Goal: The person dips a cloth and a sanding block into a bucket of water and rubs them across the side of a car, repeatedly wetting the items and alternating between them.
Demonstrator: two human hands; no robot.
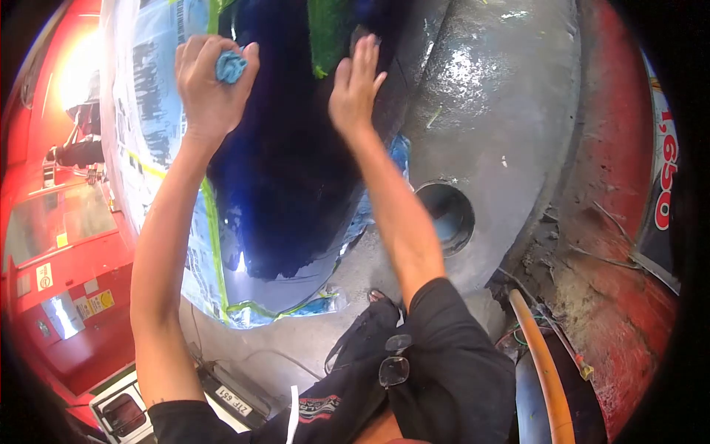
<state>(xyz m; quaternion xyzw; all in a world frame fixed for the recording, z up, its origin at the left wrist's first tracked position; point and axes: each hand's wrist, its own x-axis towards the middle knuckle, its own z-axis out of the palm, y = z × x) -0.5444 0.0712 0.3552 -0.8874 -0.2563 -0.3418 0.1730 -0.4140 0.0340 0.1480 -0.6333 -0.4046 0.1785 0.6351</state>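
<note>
A crumpled light-blue cloth [231, 66] is gripped in my left hand [207, 89], whose fingers are curled round it over the masked edge of a dark blue glossy panel [288, 170]. My right hand [356, 89] lies with its fingers stretched out along the panel's right side. Just past its fingertips shows a small dark patch or piece [360, 32] that I cannot make out. Between the hands, a green strip [325, 37] runs down from the top. Clear printed masking film [159, 81] and yellow-green tape [214, 251] border the panel.
A round hole [445, 217] opens in the grey surface to the right. An orange pipe [543, 362] stands at lower right. At left are a red vehicle [81, 296] and part of another person [81, 140]. A price sign [662, 170] shows at far right.
</note>
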